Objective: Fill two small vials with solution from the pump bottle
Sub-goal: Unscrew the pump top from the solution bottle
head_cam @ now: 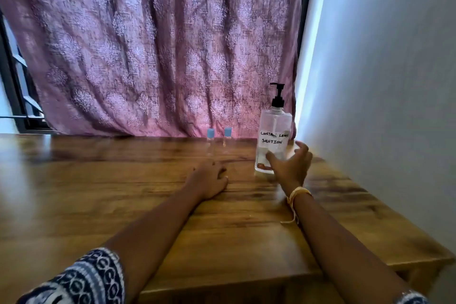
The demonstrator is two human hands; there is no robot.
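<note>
A clear pump bottle (272,140) stands upright near the far right end of the wooden table (123,192), close to the white wall (382,106). It has a black pump head on top and a white label hand-lettered "CONTACT LENS SOLUTION". The bottle looks to hold clear liquid, though the level is hard to make out through the label and the glare.

The right hand (292,168) is at the bottle's lower part, thumb against the front and fingers spread and curving toward the far side. The frame is a little blurred there, so whether it has truly closed round the bottle I cannot tell. A yellow thread band (297,194) is tied at that wrist, with a loose end hanging down.

Left of the bottle, at the back of the table just in front of the curtain (153,44), stand two small vials (210,142) side by side and slightly apart, both upright, each with a light blue cap. Their bodies are clear glass, and they are too small and faint to say what, if anything, is in them.

The left hand (209,177) rests palm down on the table in front of the vials, fingers loosely bent, holding nothing and touching neither vial. A patterned blue and white sleeve (81,279) shows at the near left.
</note>
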